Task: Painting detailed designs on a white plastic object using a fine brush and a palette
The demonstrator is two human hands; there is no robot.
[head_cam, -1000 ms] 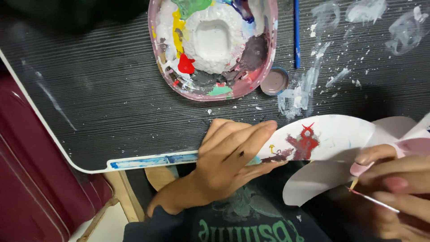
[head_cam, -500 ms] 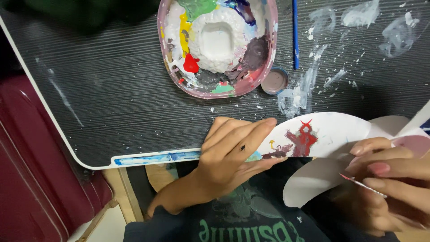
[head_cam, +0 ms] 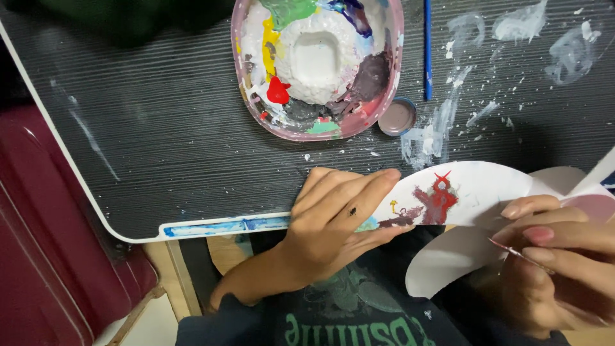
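My left hand (head_cam: 333, 218) lies flat, fingers together, pressing the left end of a white curved paper sheet (head_cam: 480, 186) against the front edge of the dark table (head_cam: 160, 147). The sheet bears a small red and dark painted figure (head_cam: 435, 200). My right hand (head_cam: 557, 256) at the lower right pinches a thin paintbrush (head_cam: 520, 256), its tip close to the sheet's lower edge.
A pink palette bowl (head_cam: 317, 64) with white, red, yellow, green and purple paint sits at the top middle. Beside it lie a small round cap (head_cam: 397, 117) and a blue brush (head_cam: 427, 51). White paint smears (head_cam: 442, 128) mark the table's right. A dark red chair (head_cam: 57, 256) stands left.
My right hand with the thin brush has drawn slightly toward the sheet. The left hand stays pressed on the paper.
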